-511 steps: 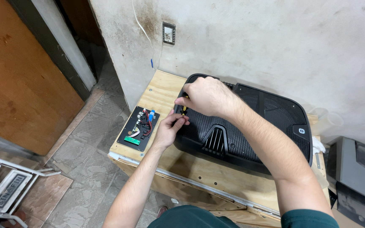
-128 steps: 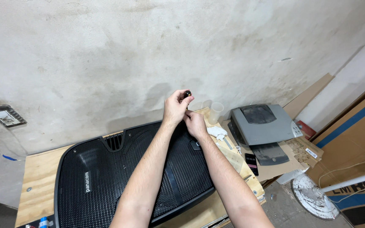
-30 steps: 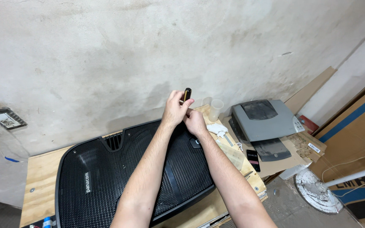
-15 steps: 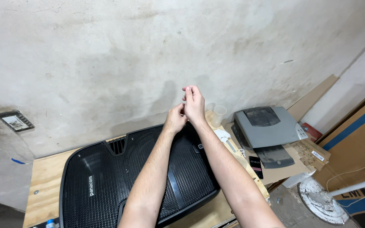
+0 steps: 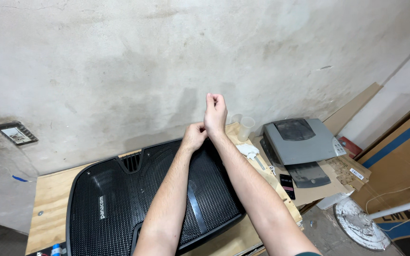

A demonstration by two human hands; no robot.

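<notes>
- The right hand (image 5: 215,110) is raised in front of the stained wall (image 5: 119,71), fingers curled into a loose fist. Half a second ago it sat a little lower, pressed against the other hand; now it has lifted clear, up toward 12 o'clock.
- Whether anything is pinched in those curled fingers I cannot tell. A second ago a small dark piece showed above the fingertips; no such piece is visible now.
- The left hand (image 5: 194,136) sits lower, at about 7 o'clock from the right hand, also closed, its knuckles touching the right wrist. What it grips, if anything, is hidden.
- Both hands hang over the far right end of the black speaker cabinet (image 5: 119,199), which lies grille-up on the wooden worktop (image 5: 48,199). Neither hand touches the grille; the forearms cross above it.
- In my judgement the hands have come away from the cabinet's end with some small part and are handling it in the air, so the work on the cabinet itself is paused.
- At 3 o'clock from the hands stand two clear plastic cups (image 5: 246,127), then a grey printer (image 5: 300,142) resting on cardboard, with a dark phone (image 5: 287,184) just in front of it.
- A white crumpled cloth (image 5: 248,150) lies between the cabinet and the printer.
- At far 9 o'clock a wall socket plate (image 5: 16,132) is set in the wall.
</notes>
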